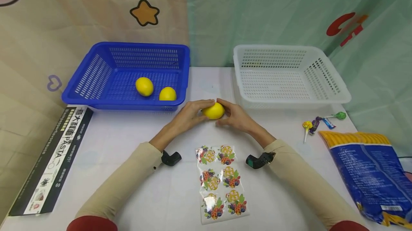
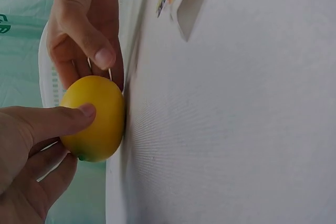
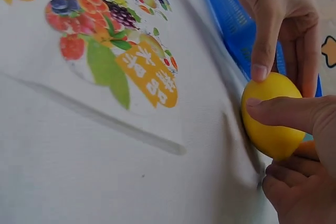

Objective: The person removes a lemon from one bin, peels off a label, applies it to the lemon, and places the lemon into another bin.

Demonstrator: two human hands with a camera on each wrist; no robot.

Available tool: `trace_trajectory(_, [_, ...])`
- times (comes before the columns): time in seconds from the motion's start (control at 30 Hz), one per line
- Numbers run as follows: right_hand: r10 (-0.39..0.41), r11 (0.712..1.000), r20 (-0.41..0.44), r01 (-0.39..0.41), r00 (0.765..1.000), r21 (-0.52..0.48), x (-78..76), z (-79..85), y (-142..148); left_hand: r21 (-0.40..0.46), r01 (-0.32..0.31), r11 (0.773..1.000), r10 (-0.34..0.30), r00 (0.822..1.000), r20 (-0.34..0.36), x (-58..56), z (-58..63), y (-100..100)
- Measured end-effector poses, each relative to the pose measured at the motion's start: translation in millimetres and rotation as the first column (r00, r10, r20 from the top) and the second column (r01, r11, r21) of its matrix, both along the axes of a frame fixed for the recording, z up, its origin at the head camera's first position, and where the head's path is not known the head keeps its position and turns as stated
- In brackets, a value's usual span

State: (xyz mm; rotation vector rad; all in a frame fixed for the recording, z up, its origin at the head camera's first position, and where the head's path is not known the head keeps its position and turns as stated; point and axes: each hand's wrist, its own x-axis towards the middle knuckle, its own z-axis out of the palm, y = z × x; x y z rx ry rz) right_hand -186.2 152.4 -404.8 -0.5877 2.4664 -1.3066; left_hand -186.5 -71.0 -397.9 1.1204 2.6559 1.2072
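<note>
Both hands are at a yellow lemon (image 1: 214, 111) low over the table's middle. My left hand (image 1: 190, 113) holds it from the left, its thumb across the lemon (image 2: 97, 121) in the left wrist view and the other fingers behind. From the right, my right hand (image 1: 236, 116) grips it; in the right wrist view its thumb lies over the lemon (image 3: 273, 116) with fingers curled underneath. Two more lemons, one at the middle (image 1: 144, 86) and one by the near wall (image 1: 167, 94), lie in the blue basket (image 1: 125, 106). Below the hands lies a fruit sticker sheet (image 1: 215, 163).
A white basket (image 1: 291, 100) stands at the back right. Lollipops (image 1: 307, 125) and small wrapped candies (image 1: 329, 123) lie before it, beside a blue and yellow bag (image 1: 370, 173). A black pasta box (image 1: 51, 159) lies along the left edge. A curtain (image 1: 212, 16) hangs behind.
</note>
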Motion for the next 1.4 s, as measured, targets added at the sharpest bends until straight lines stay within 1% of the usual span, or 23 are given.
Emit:
trace_trajectory(0.07, [-0.017, 0.998, -0.034, 0.019, 0.999, 0.063, 8.2, 2.5, 5, -0.010, -0.002, 1.000, 0.002, 1.000, -0.003, -0.1, 1.3, 0])
trace_trajectory(0.17, [-0.050, 0.984, -0.112, 0.068, 0.992, 0.163, 25.4, 6.2, 15, -0.023, -0.007, 1.000, 0.007, 1.000, -0.010, -0.2, 4.0, 1])
trace_trajectory(0.27, [-0.059, 0.973, -0.162, 0.093, 0.985, 0.209, 46.2, 8.1, 23, -0.040, -0.009, 0.999, 0.009, 1.000, -0.015, 0.1, 6.2, 2])
trace_trajectory(0.37, [-0.013, 0.969, -0.187, 0.059, 0.982, 0.238, 64.9, 6.6, 27, -0.057, -0.011, 0.998, 0.010, 1.000, -0.011, 0.2, 7.1, 3])
trace_trajectory(0.47, [0.073, 0.958, -0.217, -0.008, 0.973, 0.287, 77.7, 1.4, 28, -0.071, -0.014, 0.997, 0.013, 1.000, -0.019, 0.5, 7.9, 2])
trace_trajectory(0.57, [0.141, 0.948, -0.236, -0.062, 0.962, 0.313, 84.1, -2.6, 28, -0.074, -0.020, 0.997, 0.017, 0.999, -0.033, 1.3, 9.0, 2])
trace_trajectory(0.67, [0.171, 0.951, -0.232, -0.099, 0.958, 0.292, 85.5, -4.1, 27, -0.063, -0.018, 0.998, 0.016, 0.999, -0.041, 2.6, 10.1, 2])
trace_trajectory(0.8, [0.169, 0.962, -0.191, -0.120, 0.967, 0.245, 84.4, -2.5, 26, -0.035, -0.008, 0.999, 0.006, 0.999, -0.054, 5.6, 12.8, 2])
trace_trajectory(0.83, [0.161, 0.966, -0.168, -0.120, 0.973, 0.227, 84.1, -1.8, 27, -0.027, -0.005, 1.000, 0.004, 0.998, -0.059, 6.6, 13.9, 2])
trace_trajectory(0.9, [0.136, 0.975, -0.101, -0.115, 0.985, 0.189, 83.5, -0.5, 27, -0.015, 0.001, 1.000, -0.002, 0.998, -0.063, 8.8, 16.6, 2])
trace_trajectory(1.0, [0.104, 0.987, 0.005, -0.104, 0.995, 0.126, 82.0, 0.4, 29, 0.003, 0.014, 1.000, -0.014, 0.999, -0.048, 13.2, 23.0, 0])
trace_trajectory(1.03, [0.093, 0.990, 0.044, -0.097, 0.995, 0.101, 81.4, 1.0, 29, 0.006, 0.020, 1.000, -0.019, 0.999, -0.041, 14.9, 25.7, 0])
trace_trajectory(1.1, [0.087, 0.994, 0.088, -0.093, 0.992, 0.060, 79.8, 3.0, 31, 0.016, 0.036, 0.999, -0.036, 0.999, -0.026, 18.6, 31.6, -2])
trace_trajectory(1.23, [0.090, 0.996, 0.142, -0.086, 0.986, -0.030, 76.5, 13.5, 34, 0.046, 0.085, 0.995, -0.085, 0.996, -0.005, 25.6, 41.3, -8])
trace_trajectory(1.4, [0.081, 0.994, 0.182, -0.065, 0.980, -0.093, 73.4, 30.1, 39, 0.114, 0.155, 0.981, -0.158, 0.987, 0.018, 34.5, 49.4, -15])
